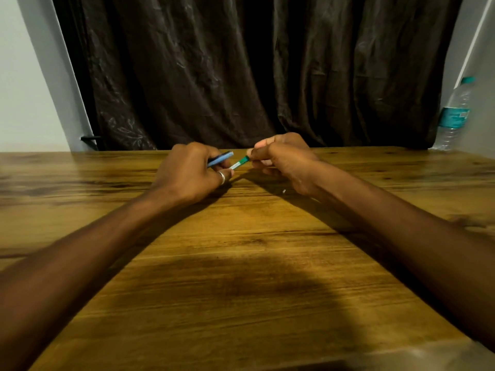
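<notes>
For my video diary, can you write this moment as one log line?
left hand: holds blue piece | right hand: pinches green-and-white strip | place: wooden table

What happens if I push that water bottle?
The water bottle is tall and narrow, so it would probably tip rather than slide. Its clear ribbed plastic likely dents easily. On its side, being round, it may roll.

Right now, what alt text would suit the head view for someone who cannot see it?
A right hand pinches one end of a green-and-white strip over a wooden table while the left hand grips a flat blue object. A dark curtain hangs behind; a water bottle stands far right.
</notes>
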Motion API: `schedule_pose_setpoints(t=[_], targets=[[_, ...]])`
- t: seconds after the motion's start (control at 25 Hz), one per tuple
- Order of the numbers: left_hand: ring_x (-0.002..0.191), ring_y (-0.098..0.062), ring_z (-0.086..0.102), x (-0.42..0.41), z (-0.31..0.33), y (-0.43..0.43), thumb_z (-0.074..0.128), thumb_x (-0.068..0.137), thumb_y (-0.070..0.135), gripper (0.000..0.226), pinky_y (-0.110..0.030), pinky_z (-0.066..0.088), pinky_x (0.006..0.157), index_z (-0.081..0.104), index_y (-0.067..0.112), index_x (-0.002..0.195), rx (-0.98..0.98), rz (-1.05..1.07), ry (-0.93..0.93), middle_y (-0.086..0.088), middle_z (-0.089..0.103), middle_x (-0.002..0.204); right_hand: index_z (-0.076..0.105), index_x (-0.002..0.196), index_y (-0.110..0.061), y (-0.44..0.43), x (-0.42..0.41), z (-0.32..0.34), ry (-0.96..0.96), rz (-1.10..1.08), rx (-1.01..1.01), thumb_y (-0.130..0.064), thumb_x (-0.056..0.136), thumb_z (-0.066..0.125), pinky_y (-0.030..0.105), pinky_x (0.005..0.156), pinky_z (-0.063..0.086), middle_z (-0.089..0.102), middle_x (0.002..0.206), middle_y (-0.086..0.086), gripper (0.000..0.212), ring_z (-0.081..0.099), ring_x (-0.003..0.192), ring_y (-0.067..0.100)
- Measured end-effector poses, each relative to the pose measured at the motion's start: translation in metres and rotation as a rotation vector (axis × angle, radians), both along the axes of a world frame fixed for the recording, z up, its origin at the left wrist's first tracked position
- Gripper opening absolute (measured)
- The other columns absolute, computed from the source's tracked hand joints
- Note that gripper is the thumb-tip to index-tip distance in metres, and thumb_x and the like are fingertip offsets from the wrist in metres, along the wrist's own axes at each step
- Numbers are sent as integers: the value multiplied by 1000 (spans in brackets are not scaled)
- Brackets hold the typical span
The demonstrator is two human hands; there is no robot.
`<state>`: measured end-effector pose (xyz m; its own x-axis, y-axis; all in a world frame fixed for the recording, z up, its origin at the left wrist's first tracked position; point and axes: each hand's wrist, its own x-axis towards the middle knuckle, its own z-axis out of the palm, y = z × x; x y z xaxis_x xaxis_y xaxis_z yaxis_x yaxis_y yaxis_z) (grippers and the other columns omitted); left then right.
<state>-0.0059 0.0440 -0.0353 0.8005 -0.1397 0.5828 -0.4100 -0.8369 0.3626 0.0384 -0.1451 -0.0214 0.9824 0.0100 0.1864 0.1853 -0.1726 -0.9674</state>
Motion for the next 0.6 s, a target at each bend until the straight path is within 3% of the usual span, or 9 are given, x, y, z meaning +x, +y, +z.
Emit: schedule_pose_setpoints(t=[0.2,0.36,0.6], targets=[[75,-14,69,3,-8,-9,77,80,41,17,-40,59,70,80,25,84,-42,76,221,6,74,76,76,89,-15,-7,9,-1,-63,-96,-103,-21,89,72,29,72,53,70,72,-3,7,64,73,9],[71,-15,66,4,-6,-14,76,81,43,23,-37,54,65,80,22,90,21,105,280,2,73,73,76,89,-15,-5,13,-4,-81,-94,-158,-19,83,72,34,74,55,70,71,-2,8,65,75,11],[70,-16,65,3,-5,-14,76,81,44,24,-30,46,57,78,20,84,22,111,322,0,72,72,74,89,-17,-7,14,-4,-79,-73,-190,-14,81,75,26,67,48,72,78,-2,8,65,76,10]])
